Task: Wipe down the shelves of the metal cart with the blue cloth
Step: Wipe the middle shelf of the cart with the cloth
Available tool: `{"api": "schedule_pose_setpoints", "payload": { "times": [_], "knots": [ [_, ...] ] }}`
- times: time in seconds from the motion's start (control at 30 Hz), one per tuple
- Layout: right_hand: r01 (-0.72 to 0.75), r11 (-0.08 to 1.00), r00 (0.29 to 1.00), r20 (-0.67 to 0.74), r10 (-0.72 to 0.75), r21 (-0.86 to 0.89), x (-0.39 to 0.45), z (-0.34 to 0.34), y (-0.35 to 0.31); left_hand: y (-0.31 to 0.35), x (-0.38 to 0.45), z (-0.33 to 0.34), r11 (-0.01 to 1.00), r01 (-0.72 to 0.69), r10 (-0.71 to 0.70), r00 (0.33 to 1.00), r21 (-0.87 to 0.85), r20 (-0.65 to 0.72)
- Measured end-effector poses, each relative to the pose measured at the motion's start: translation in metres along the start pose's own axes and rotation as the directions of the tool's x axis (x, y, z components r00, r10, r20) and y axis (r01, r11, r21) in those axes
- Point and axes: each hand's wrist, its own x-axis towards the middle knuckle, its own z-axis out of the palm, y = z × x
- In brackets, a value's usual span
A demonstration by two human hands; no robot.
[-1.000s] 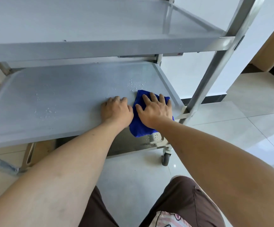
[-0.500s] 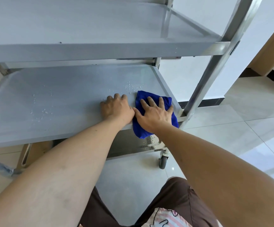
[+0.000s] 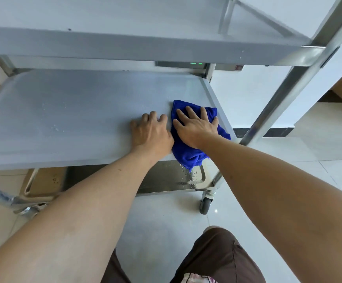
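The metal cart has three shelves; its middle shelf (image 3: 74,119) fills the centre of the head view. A blue cloth (image 3: 188,154) lies at that shelf's right front corner, one corner hanging over the front edge. My right hand (image 3: 196,125) presses flat on the cloth with fingers spread. My left hand (image 3: 149,133) rests palm down on the bare shelf, touching the cloth's left side, holding nothing. A few water droplets (image 3: 54,127) sit on the shelf's left part.
The top shelf (image 3: 145,45) overhangs close above the hands. The bottom shelf (image 3: 166,176) below is wet with droplets. A slanted cart post (image 3: 284,92) stands to the right, a caster wheel (image 3: 205,205) on the tiled floor. My knees are at the bottom.
My right hand has slid the cloth farther back and right over the droplets that lay behind it. My left hand has stayed on the shelf beside it.
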Motion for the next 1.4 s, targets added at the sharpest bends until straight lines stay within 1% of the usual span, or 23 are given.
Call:
{"api": "schedule_pose_setpoints", "payload": {
  "times": [0.2, 0.37, 0.6, 0.8, 1.1, 1.4],
  "knots": [
    [-0.009, 1.000, 1.000, -0.029, 0.008, -0.024, 0.043, -0.007, 0.002, -0.002, 0.000, 0.002, 1.000, -0.014, 0.013, 1.000, -0.021, -0.027],
    [-0.022, 0.999, 0.999, -0.049, 0.020, -0.044, 0.095, -0.014, 0.002, -0.004, 0.001, 0.002, 0.999, -0.019, 0.018, 1.000, -0.033, -0.019],
    [-0.043, 0.998, 0.997, -0.065, 0.040, -0.051, 0.162, -0.023, 0.002, -0.005, 0.000, 0.008, 0.998, -0.020, 0.017, 0.998, -0.054, -0.066],
    [-0.059, 0.997, 0.997, -0.058, 0.057, -0.039, 0.193, -0.031, 0.001, -0.003, 0.000, 0.008, 0.998, -0.012, 0.007, 0.997, -0.055, -0.079],
    [-0.045, 0.999, 0.997, -0.069, 0.043, -0.028, 0.175, -0.027, 0.004, -0.002, 0.001, 0.007, 0.999, 0.004, -0.006, 0.999, -0.054, -0.047],
    [0.009, 1.000, 0.995, -0.097, -0.010, -0.010, 0.100, -0.012, 0.002, 0.000, 0.000, -0.002, 0.995, 0.029, -0.032, 0.999, -0.095, -0.028]
  ]
}}
